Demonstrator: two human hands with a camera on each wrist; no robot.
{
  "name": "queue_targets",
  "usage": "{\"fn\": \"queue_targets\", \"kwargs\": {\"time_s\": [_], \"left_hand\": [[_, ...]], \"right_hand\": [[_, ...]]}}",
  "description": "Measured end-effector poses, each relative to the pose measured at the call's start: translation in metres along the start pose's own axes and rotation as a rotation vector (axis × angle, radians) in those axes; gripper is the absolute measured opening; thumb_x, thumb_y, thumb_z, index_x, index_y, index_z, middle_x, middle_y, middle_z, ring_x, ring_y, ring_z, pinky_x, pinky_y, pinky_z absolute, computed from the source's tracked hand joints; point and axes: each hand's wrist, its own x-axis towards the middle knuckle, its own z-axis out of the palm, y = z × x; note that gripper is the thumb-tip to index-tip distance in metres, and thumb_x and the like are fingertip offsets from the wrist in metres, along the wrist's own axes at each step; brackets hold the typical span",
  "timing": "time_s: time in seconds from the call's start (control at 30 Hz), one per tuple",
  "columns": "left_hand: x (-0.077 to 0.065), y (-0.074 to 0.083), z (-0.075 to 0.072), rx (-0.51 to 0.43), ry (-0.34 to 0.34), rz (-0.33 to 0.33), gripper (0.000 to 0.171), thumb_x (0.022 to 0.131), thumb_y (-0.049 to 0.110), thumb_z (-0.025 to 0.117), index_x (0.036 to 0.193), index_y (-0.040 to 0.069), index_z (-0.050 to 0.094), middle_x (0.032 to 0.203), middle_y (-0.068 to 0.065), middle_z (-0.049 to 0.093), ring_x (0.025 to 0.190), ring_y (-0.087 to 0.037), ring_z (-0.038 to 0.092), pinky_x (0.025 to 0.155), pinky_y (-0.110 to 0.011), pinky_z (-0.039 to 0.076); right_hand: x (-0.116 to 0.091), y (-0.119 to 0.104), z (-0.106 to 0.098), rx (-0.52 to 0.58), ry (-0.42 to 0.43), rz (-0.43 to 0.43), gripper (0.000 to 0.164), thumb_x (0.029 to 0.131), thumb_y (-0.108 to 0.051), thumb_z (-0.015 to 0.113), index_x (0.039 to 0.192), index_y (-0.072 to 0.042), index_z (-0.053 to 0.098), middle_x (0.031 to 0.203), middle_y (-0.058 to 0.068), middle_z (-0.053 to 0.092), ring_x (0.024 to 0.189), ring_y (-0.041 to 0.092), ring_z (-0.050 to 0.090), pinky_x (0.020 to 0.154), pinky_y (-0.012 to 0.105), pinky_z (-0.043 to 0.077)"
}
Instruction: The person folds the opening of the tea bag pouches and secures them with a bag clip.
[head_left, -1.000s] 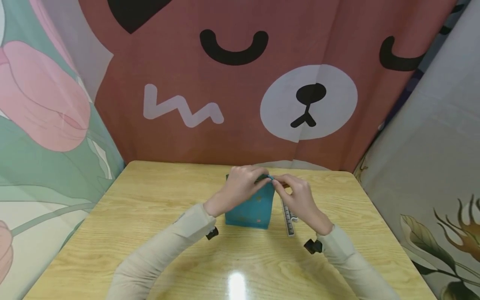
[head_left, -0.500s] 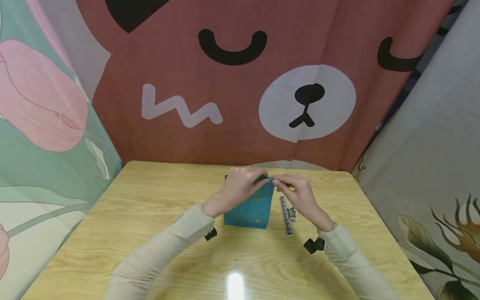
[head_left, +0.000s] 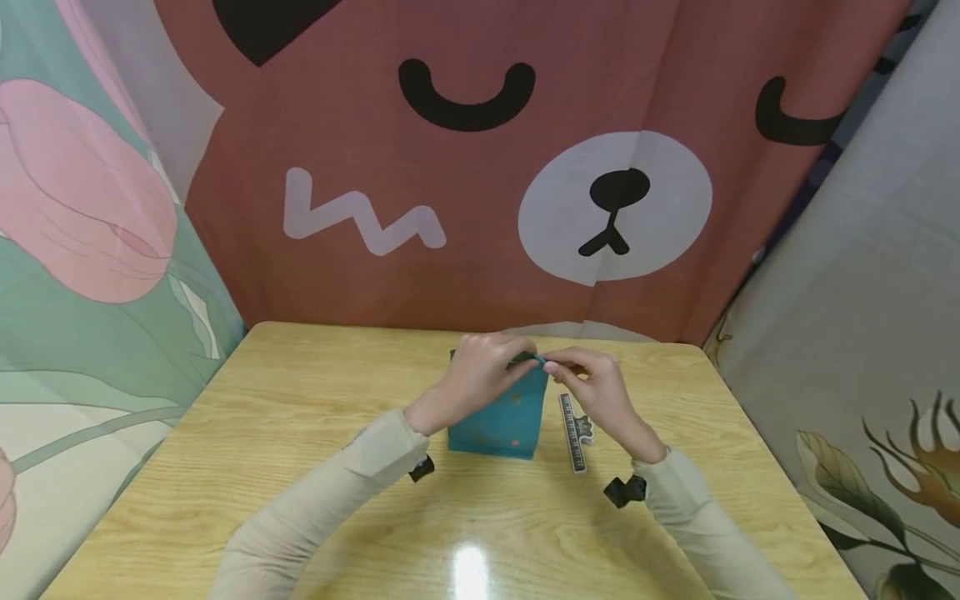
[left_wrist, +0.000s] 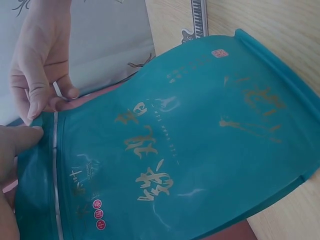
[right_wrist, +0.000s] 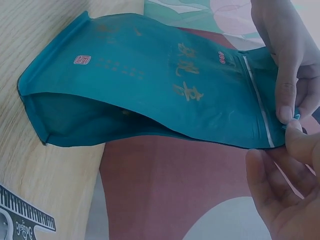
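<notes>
A teal stand-up pouch (head_left: 498, 421) with gold lettering stands upright on the table in the head view. My left hand (head_left: 480, 367) pinches its top edge between thumb and fingers. At the top right corner, the thumb and forefinger of my right hand (head_left: 597, 385) pinch the same edge, right up against the left thumb. A pale strip (left_wrist: 56, 175) runs across the pouch just below the top, as the left wrist view shows. From the right wrist view, the pouch's gusseted side (right_wrist: 90, 120) bulges out near the base, while the top is narrow and flat.
Just right of the pouch lies a flat black-and-white piece (head_left: 573, 433) patterned with piano keys. The wooden table (head_left: 337, 375) ends at a curtain (head_left: 337, 283) with a bear face. Patterned cloths hang at both sides.
My right hand has shifted slightly, uncovering more of the piano-key piece. Both hands keep their pinch on the pouch's top edge, and the pouch stays in place.
</notes>
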Motion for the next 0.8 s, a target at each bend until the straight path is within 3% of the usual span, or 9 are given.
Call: {"fn": "queue_targets", "kwargs": {"time_s": [0.27, 0.4, 0.53, 0.8], "left_hand": [[-0.0004, -0.0003, -0.0021, -0.002, -0.009, 0.005, 0.012, 0.089, 0.017, 0.077, 0.097, 0.010, 0.074, 0.089, 0.002, 0.073, 0.069, -0.007, 0.066, 0.054, -0.019, 0.044], [-0.0009, -0.0009, -0.0011, 0.000, -0.020, 0.003, 0.012, 0.089, 0.017, 0.077, 0.097, 0.010, 0.073, 0.088, 0.001, 0.073, 0.068, -0.008, 0.066, 0.053, -0.019, 0.044], [-0.0006, -0.0016, -0.0008, 0.007, -0.025, 0.002, 0.012, 0.089, 0.018, 0.077, 0.098, 0.010, 0.073, 0.087, 0.002, 0.072, 0.065, -0.007, 0.064, 0.051, -0.018, 0.042], [-0.0004, -0.0026, -0.0005, 0.030, -0.030, 0.005, 0.012, 0.090, 0.019, 0.076, 0.098, 0.012, 0.071, 0.086, 0.004, 0.071, 0.062, -0.004, 0.062, 0.047, -0.017, 0.036]], "right_hand": [[0.0003, 0.0018, 0.0022, -0.004, -0.001, 0.006, 0.026, 0.083, 0.010, 0.073, 0.106, -0.001, 0.075, 0.093, 0.011, 0.073, 0.072, 0.021, 0.069, 0.066, 0.024, 0.055], [-0.0003, 0.0028, 0.0048, 0.001, 0.018, -0.009, 0.028, 0.079, 0.013, 0.074, 0.105, 0.001, 0.074, 0.092, 0.012, 0.073, 0.069, 0.025, 0.069, 0.062, 0.028, 0.056], [-0.0003, 0.0026, 0.0064, -0.001, 0.039, -0.023, 0.029, 0.078, 0.013, 0.075, 0.104, 0.001, 0.074, 0.089, 0.012, 0.073, 0.067, 0.024, 0.068, 0.059, 0.031, 0.055], [0.0009, 0.0019, 0.0051, -0.030, 0.037, -0.056, 0.028, 0.080, 0.012, 0.074, 0.105, -0.001, 0.075, 0.092, 0.009, 0.074, 0.071, 0.017, 0.069, 0.064, 0.024, 0.055]]}}
